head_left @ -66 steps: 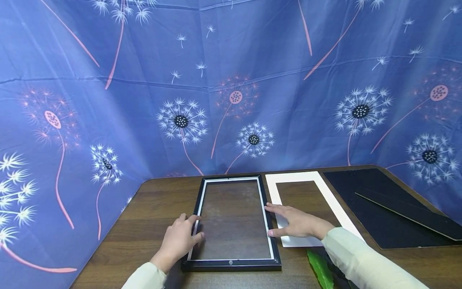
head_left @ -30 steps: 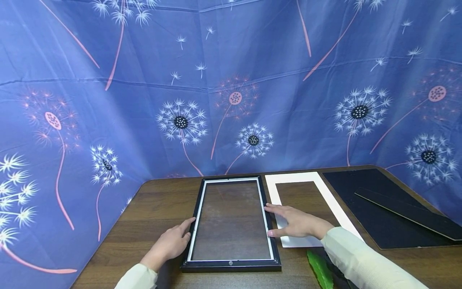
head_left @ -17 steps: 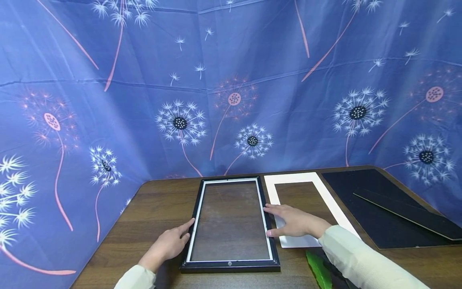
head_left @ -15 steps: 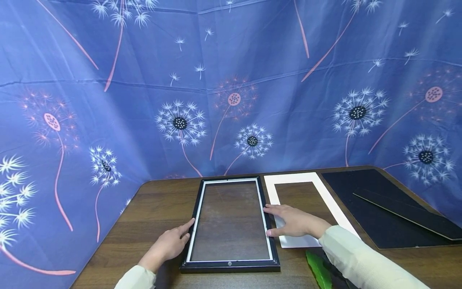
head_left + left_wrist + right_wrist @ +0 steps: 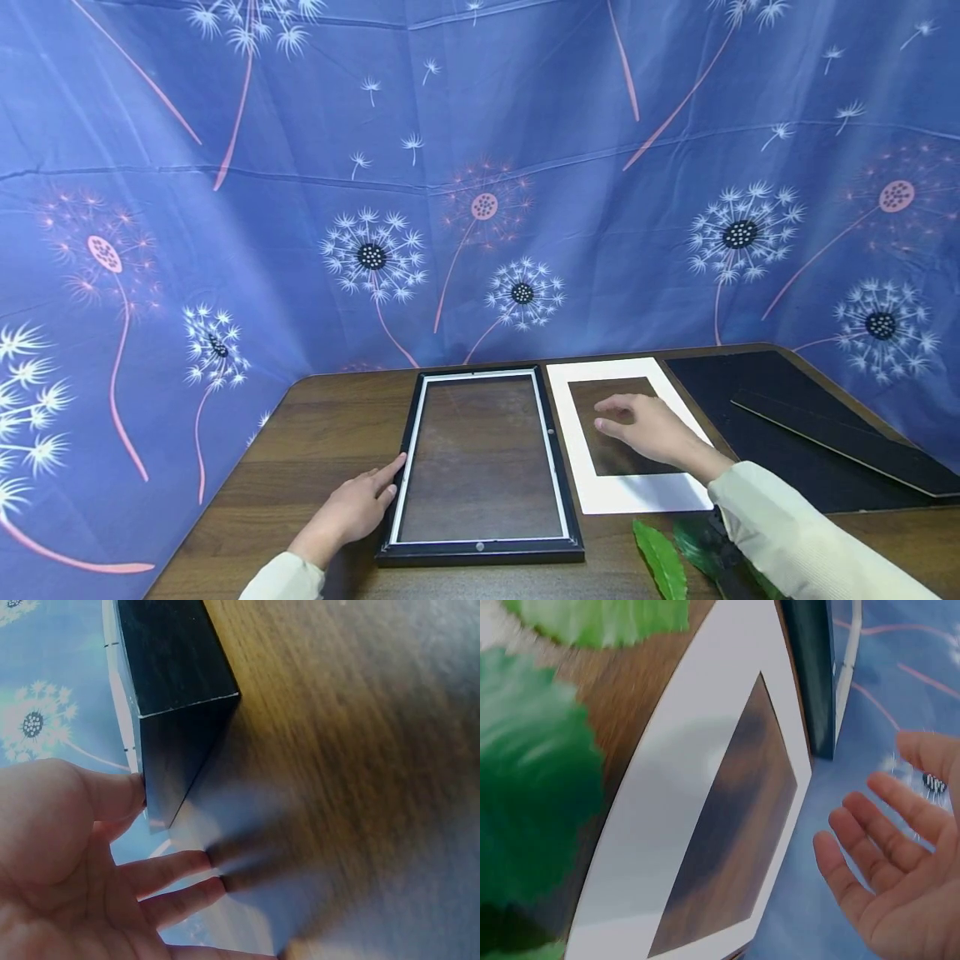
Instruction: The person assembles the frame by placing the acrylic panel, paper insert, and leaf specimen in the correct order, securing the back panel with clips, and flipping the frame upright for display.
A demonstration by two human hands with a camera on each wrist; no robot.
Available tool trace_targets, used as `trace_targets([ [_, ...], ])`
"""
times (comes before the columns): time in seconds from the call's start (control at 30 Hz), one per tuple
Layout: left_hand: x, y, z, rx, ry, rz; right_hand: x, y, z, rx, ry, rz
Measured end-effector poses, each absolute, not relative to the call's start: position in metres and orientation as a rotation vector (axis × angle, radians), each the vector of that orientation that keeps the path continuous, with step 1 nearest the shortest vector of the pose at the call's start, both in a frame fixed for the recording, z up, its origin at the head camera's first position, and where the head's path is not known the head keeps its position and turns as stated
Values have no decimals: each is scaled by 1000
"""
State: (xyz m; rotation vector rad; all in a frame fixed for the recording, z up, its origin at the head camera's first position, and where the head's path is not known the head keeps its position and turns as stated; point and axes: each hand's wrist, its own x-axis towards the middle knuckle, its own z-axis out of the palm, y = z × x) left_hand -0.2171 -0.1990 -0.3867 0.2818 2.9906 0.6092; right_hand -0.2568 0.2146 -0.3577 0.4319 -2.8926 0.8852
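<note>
A black picture frame [image 5: 442,553] with a white inner lip and a see-through middle lies flat on the table. At its left side rests my left hand [image 5: 348,510], fingertips right at the outer edge. The left wrist view has the thumb [image 5: 112,796] against the frame's side [image 5: 180,664] and the other fingers stretched out over the wood. My right hand [image 5: 652,429] hovers over the opening of a white mat board [image 5: 648,495], fingers relaxed and holding nothing. The right wrist view shows that hand [image 5: 900,877] spread beside the mat board [image 5: 660,787].
A black backing board [image 5: 742,387] with a slanted stand leg [image 5: 847,437] lies at the right. Green leaves [image 5: 660,560] are at the front, partly under the right sleeve [image 5: 802,533]. Behind the wooden table [image 5: 300,450] hangs a blue dandelion cloth [image 5: 615,283].
My right hand has left the frame's right bar and moved right, over the mat board. Earlier, my left hand drew back from above the left bar to its outer edge.
</note>
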Motion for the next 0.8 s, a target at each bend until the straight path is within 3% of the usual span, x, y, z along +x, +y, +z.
trace_targets([
  [0.8,-216,-197,-389,273,3023,572,-257,307,-364,-342,-2873,1100],
])
